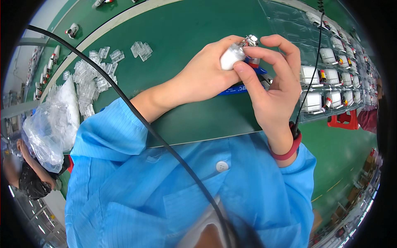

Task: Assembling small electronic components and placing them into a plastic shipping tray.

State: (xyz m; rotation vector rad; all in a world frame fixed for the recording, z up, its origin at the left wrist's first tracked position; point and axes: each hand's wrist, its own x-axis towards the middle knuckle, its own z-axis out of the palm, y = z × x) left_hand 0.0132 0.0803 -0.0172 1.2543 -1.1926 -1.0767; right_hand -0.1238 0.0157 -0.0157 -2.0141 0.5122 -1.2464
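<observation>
Over the green bench, my left hand (204, 64) is closed around a small white rounded part (227, 61) with a clear cap-like end. Shiny metal fittings (250, 40) stick out beyond its fingertips; whether they join the white part is hard to see. My right hand (278, 78) has its thumb and index finger pinched on the same part, with the other fingers raised and curled. Beneath both hands lies a blue object (233, 90), mostly covered by them. A red wrist strap (288, 151) with a black cord goes round my right wrist.
Clear plastic pieces (87, 78) are heaped at left beside a clear bag (51, 124). At right, clear trays (304, 109) hold rows of white units (310, 75). A black cable (142, 120) crosses in front. A red stool (344, 120) stands beyond; another person (35, 177) is at far left.
</observation>
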